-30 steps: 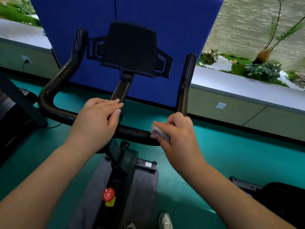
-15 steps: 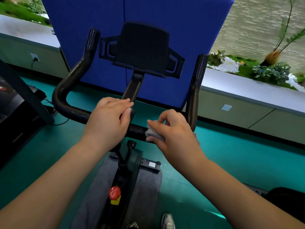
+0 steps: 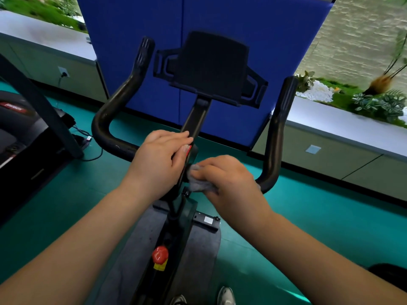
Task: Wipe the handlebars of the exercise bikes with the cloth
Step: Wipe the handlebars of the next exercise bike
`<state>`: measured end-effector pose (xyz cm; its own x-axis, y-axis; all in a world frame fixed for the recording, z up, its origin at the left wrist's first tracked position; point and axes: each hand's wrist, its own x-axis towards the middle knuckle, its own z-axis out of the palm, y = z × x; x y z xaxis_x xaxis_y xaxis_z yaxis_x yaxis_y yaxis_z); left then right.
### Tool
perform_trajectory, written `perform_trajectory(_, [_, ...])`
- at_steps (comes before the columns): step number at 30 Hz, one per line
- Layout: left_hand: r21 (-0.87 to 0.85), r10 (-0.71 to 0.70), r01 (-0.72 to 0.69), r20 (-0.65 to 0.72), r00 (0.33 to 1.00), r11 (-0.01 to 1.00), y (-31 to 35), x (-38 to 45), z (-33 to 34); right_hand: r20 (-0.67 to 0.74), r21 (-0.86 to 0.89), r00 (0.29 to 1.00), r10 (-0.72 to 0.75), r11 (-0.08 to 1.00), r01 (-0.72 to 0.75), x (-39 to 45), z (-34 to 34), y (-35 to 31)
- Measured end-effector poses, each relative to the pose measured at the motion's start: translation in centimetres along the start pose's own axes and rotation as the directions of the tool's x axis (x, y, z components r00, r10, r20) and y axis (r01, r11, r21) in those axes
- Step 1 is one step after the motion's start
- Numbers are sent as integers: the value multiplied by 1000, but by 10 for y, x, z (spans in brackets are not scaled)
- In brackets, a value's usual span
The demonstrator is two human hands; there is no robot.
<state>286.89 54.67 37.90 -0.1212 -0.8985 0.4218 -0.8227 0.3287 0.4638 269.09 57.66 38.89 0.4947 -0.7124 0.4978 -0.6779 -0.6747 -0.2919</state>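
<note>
A black exercise bike's handlebar (image 3: 105,130) curves across the middle of the view, with upright grips at left and right. A black tablet holder (image 3: 211,67) sits on the centre stem. My left hand (image 3: 160,159) grips the bar at its centre, fingers curled over the top. My right hand (image 3: 226,175) holds a small grey cloth (image 3: 198,183) wrapped against the bar just right of the stem, close beside my left hand. The bar under both hands is hidden.
A blue partition (image 3: 220,29) stands right behind the bike. A treadmill (image 3: 24,137) is at the left with a cable on the teal floor. A low ledge (image 3: 330,119) with plants runs along the back. A red knob (image 3: 160,254) sits on the frame; my shoes show below.
My right hand has slid the cloth leftward along the bar toward the centre stem and now nearly touches my left hand. The view has drifted left.
</note>
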Motion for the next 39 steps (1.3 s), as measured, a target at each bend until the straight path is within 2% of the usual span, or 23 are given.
perform_trajectory(7, [-28, 32, -31, 39, 999, 999, -4, -4, -5, -88, -28, 994, 61, 998, -64, -19, -12, 5])
perform_trajectory(12, [-23, 26, -25, 20, 999, 999, -4, -4, -2, 135, -15, 972, 193, 981, -193, 23, 2, -10])
perform_trajectory(16, [-6, 25, -25, 16, 1000, 1000, -2, -4, 0, 224, 41, 933, 282, 954, -298, 9, -24, 4])
perform_trajectory(18, [-1, 18, -17, 10, 1000, 1000, -2, -4, 1, 249, 17, 891, 379, 918, -395, 4, -38, 12])
perform_trajectory(20, [-1, 6, -6, -3, 1000, 1000, -2, -4, 2, 309, -74, 851, 425, 903, -424, 12, -38, 16])
perform_trajectory(22, [-9, 2, -2, -13, 1000, 1000, -2, -3, 2, 368, -109, 834, 411, 910, -400, 29, -26, 15])
perform_trajectory(26, [-29, -3, 3, -15, 1000, 1000, -2, -3, 1, 448, -22, 801, 397, 901, -434, 50, -12, 12])
perform_trajectory(31, [-37, -7, 7, 1, 1000, 999, 0, -4, 2, 549, -169, 716, 431, 897, -409, 37, -39, 32])
perform_trajectory(33, [-42, -12, 11, -11, 1000, 999, -1, -4, 2, 578, -178, 694, 430, 896, -407, 43, -36, 32])
perform_trajectory(39, [-34, -15, 14, -24, 1000, 999, 1, -4, 1, 517, -20, 757, 398, 890, -455, 54, -9, 21])
